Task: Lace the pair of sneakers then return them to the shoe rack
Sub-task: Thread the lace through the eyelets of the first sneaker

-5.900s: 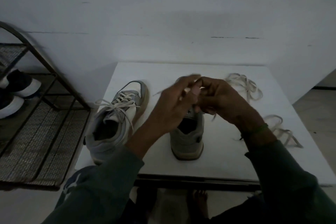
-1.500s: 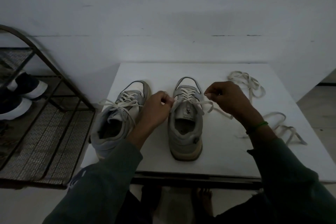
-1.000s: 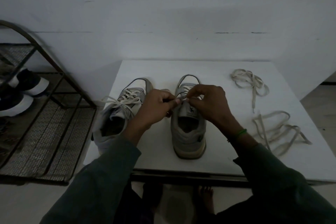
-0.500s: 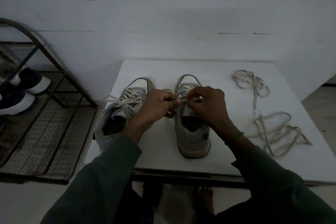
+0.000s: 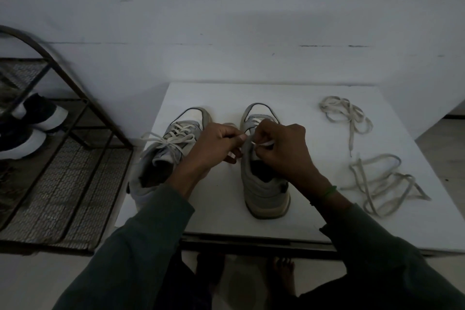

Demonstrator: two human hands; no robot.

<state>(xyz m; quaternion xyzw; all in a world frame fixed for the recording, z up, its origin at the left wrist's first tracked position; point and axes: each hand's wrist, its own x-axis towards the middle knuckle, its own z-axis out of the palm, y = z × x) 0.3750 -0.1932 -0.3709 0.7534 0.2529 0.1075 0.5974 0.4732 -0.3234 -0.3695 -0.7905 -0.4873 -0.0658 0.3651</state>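
Two grey and white sneakers stand toe-away on the white table (image 5: 314, 98). The left sneaker (image 5: 166, 156) is laced, with loose lace ends spread over its tongue. Over the tongue of the right sneaker (image 5: 264, 184) my two hands meet. My left hand (image 5: 216, 143) pinches the lace between thumb and fingers. My right hand (image 5: 281, 148) pinches a pale lace end (image 5: 264, 144) that pokes out by its thumb. The hands hide most of this shoe's lacing.
Two spare pale laces lie on the table's right side, one tangle at the back (image 5: 344, 113) and one nearer (image 5: 382, 181). A dark metal mesh shoe rack (image 5: 63, 184) stands on the left, holding dark shoes with white soles (image 5: 37, 113).
Both hands, spread apart pulling the lace ends 1.5 s ago, have come together over the right sneaker's tongue. Since half a second ago they have stayed almost in place.
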